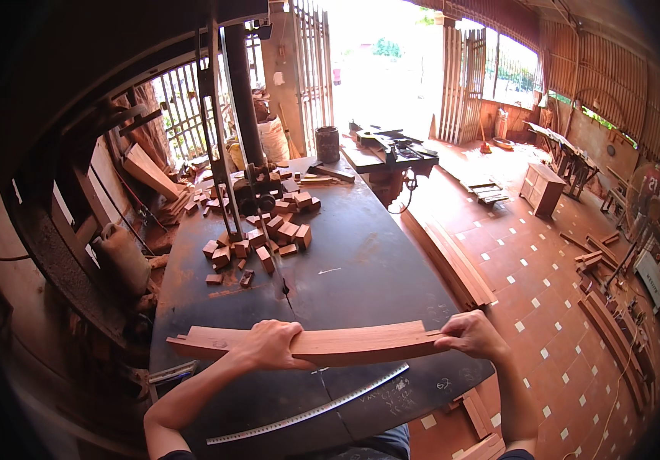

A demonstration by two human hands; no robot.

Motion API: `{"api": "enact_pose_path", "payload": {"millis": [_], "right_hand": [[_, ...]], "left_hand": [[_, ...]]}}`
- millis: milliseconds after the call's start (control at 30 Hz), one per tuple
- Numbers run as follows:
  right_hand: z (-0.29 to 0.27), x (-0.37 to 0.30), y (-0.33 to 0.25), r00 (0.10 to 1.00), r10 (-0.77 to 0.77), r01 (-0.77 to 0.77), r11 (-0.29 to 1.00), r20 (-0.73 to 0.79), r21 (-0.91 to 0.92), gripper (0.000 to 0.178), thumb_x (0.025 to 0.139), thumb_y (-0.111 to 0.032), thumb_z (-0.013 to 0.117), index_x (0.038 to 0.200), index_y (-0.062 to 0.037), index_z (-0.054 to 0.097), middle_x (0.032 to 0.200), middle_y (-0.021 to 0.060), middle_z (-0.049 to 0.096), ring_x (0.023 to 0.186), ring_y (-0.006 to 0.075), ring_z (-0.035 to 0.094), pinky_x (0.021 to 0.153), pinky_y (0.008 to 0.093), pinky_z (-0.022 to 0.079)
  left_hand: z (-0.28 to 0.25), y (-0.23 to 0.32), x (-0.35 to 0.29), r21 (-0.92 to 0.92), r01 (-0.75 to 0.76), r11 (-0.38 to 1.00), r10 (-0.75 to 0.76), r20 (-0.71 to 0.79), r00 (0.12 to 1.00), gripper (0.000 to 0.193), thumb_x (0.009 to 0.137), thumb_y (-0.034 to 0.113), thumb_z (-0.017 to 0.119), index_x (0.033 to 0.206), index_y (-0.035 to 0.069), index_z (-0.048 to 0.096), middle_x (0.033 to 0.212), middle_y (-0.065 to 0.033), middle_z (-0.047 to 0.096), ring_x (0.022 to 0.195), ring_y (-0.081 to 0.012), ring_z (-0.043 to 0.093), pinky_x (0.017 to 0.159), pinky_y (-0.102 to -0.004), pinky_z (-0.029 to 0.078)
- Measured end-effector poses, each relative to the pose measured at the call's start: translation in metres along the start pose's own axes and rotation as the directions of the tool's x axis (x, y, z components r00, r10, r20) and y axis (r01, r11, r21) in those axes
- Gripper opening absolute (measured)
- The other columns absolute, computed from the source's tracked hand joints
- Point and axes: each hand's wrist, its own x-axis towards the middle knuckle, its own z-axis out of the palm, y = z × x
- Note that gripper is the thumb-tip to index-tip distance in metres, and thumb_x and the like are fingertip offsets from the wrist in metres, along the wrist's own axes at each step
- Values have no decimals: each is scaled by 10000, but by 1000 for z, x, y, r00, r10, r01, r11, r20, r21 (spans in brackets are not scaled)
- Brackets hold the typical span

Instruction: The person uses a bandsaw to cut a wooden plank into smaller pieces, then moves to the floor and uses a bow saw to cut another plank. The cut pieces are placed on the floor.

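A long reddish wooden board with stepped, notched ends lies crosswise over the near part of a dark metal saw table. My left hand is closed over the board left of its middle, thumb toward the far edge. At the right end, my right hand pinches the narrow tongue of the board. Just beyond the board stands the thin upright blade of a band saw, which meets the table at a small slot. Nearer to me, a white measuring strip lies slantwise on the table.
Several small wood offcuts are heaped around the blade's left and far side. A dark can stands at the table's far end. Long planks lie along the table's right side, with more lumber on the tiled floor.
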Motion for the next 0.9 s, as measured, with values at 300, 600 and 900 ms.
{"api": "enact_pose_path", "payload": {"millis": [300,600,900], "right_hand": [[8,-138,13,933,17,-139,937,-359,-319,808,608,-269,1035,1304,-99,661,1260,97,675,1128,330,683,988,446,568],[66,-246,31,758,92,-537,650,-646,-538,718,721,-383,933,1283,-40,649,1188,122,706,1116,328,692,942,478,547],[136,-324,40,291,457,-811,584,-840,37,752,622,-291,974,1259,-32,670,1133,156,725,991,368,751,858,467,624]], "left_hand": [[29,104,73,43,-277,960,271,115,956,756,753,701,851,1037,11,728,968,-198,772,925,-395,759,832,-487,588],[54,223,162,150,-704,695,675,200,710,625,692,543,922,978,19,737,930,-166,771,877,-384,770,776,-474,609],[84,327,213,131,-931,341,917,-265,299,561,758,321,942,1249,140,741,1346,-80,712,1279,-302,645,1106,-478,478]]}}
